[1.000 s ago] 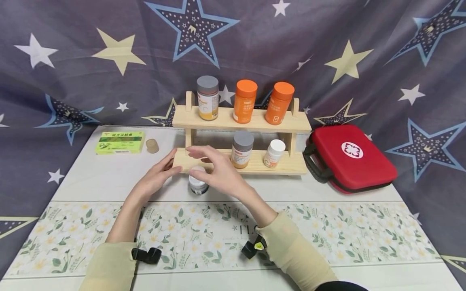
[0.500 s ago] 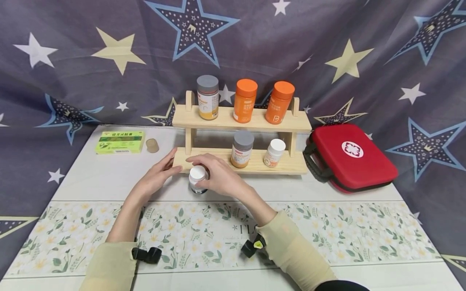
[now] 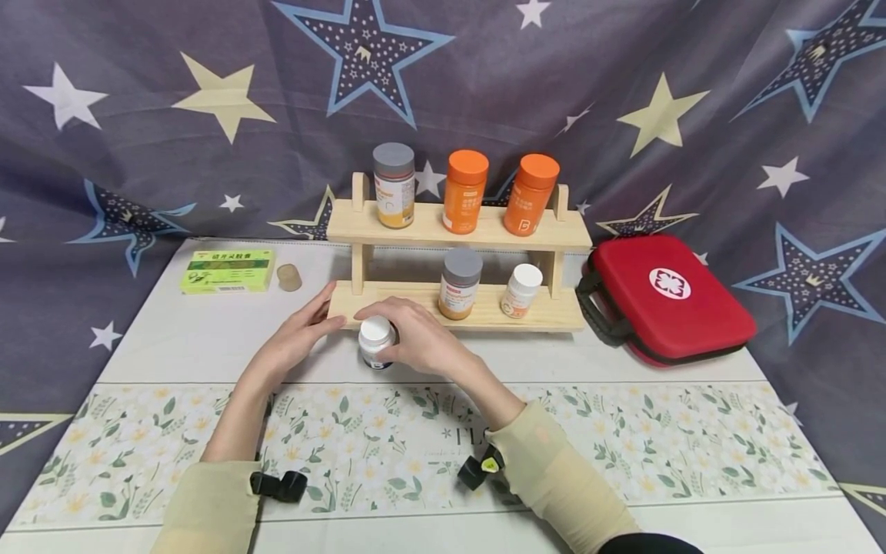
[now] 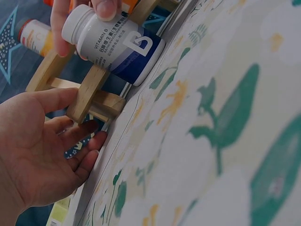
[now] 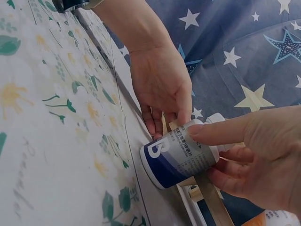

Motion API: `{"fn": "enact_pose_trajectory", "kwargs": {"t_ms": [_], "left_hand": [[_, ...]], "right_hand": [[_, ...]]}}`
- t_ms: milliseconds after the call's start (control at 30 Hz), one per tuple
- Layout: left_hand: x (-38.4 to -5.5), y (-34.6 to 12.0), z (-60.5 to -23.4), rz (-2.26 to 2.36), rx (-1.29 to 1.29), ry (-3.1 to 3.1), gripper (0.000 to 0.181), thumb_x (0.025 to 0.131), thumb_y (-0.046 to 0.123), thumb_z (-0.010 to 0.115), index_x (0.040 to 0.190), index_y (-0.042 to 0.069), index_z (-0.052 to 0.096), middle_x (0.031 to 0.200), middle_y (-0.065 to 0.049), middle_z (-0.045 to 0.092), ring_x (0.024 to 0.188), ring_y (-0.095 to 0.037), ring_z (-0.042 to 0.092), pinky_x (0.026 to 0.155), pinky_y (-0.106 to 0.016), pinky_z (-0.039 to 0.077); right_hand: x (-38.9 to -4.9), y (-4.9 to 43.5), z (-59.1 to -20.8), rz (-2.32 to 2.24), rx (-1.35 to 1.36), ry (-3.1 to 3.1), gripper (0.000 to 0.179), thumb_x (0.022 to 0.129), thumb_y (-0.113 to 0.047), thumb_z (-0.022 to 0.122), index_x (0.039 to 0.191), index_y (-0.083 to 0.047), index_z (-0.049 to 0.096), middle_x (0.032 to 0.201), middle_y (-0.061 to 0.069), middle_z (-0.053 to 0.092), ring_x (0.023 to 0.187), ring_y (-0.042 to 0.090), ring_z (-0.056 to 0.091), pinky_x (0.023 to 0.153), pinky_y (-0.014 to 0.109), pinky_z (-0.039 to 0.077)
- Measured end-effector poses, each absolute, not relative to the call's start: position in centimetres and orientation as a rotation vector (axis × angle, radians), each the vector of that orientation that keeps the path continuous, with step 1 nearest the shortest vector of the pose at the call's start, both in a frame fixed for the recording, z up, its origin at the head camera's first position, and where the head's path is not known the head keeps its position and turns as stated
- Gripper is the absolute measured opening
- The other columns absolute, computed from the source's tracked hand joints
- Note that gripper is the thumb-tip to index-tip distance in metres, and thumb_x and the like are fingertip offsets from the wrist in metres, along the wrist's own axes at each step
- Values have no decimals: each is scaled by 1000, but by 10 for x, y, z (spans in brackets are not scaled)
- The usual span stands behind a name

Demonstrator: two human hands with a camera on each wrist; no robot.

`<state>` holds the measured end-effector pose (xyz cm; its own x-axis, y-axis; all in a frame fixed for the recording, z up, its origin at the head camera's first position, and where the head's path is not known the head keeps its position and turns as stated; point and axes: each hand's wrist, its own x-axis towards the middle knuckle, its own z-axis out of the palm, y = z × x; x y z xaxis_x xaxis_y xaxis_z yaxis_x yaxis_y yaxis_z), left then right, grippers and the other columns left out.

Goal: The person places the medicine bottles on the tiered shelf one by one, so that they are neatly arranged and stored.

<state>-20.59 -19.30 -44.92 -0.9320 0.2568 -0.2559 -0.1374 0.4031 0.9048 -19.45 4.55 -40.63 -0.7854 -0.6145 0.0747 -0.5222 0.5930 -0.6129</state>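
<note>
My right hand (image 3: pixel 425 337) grips a white and dark-blue vitamin B bottle (image 3: pixel 374 348), thumb on the near side and fingers behind. It stands upright on the table just in front of the two-tier wooden rack (image 3: pixel 415 302). The bottle's printed label (image 4: pixel 124 47) shows in the left wrist view, and in the right wrist view the thumb lies across the upper part of the bottle (image 5: pixel 176 155). My left hand (image 3: pixel 294 336) holds the left end of the rack's lower board, thumb at the front corner and fingers around the side.
On the lower board stand a grey-capped jar (image 3: pixel 460 285) and a small white bottle (image 3: pixel 522 291). Another grey-capped jar (image 3: pixel 394 187) and two orange bottles (image 3: pixel 466 192) occupy the top. A green medicine box (image 3: pixel 228 271) and brown cork (image 3: pixel 289 278) lie left; a red first-aid case (image 3: pixel 671 308) lies right.
From above the bottle, my right hand has come down and taken hold of it, uncovering the white cap. My left hand stays at the rack's end.
</note>
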Motion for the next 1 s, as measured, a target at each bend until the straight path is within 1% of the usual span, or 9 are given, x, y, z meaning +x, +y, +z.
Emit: {"fn": "enact_pose_trajectory", "kwargs": {"t_ms": [267,433,533,633,833,1000], "left_hand": [[-206,-194,-450,1544,108,2314,82,105,42,58,167,32,5,172,-12,23,161,-34,18,130,-60,13],[-206,-193,-449,1534,109,2317,82,104,44,58,167,33,5,173,-12,22,161,-34,18,130,-60,13],[-206,-193,-449,1536,107,2312,82,105,43,57,167,32,4,173,-12,21,162,-34,17,130,-60,13],[-206,-193,-448,1538,102,2309,82,105,42,57,167,31,4,173,-12,20,162,-34,17,131,-59,13],[-207,-193,-449,1536,99,2305,83,105,43,57,167,31,3,173,-12,20,162,-35,16,131,-59,13],[-207,-193,-449,1530,89,2310,83,104,44,58,167,32,4,173,-12,21,162,-34,17,131,-59,14]], "right_hand": [[-194,47,-404,-957,-966,2702,54,83,-17,88,133,-16,67,133,3,69,120,18,66,101,36,53],[-194,50,-400,-1033,-987,2716,56,83,-19,88,135,-16,67,128,5,70,111,17,67,95,33,56],[-193,51,-396,-1091,-975,2733,59,83,-20,88,138,-17,66,129,5,69,107,16,68,91,34,58],[-192,53,-393,-1160,-934,2748,62,84,-21,87,141,-18,64,132,5,68,108,16,68,92,31,59],[-192,53,-391,-1361,-889,2715,61,86,-15,85,143,-13,62,134,6,67,118,18,67,96,23,58],[-195,52,-393,-1462,-878,2767,59,86,-13,84,142,-14,62,137,6,66,123,18,65,100,27,58]]}}
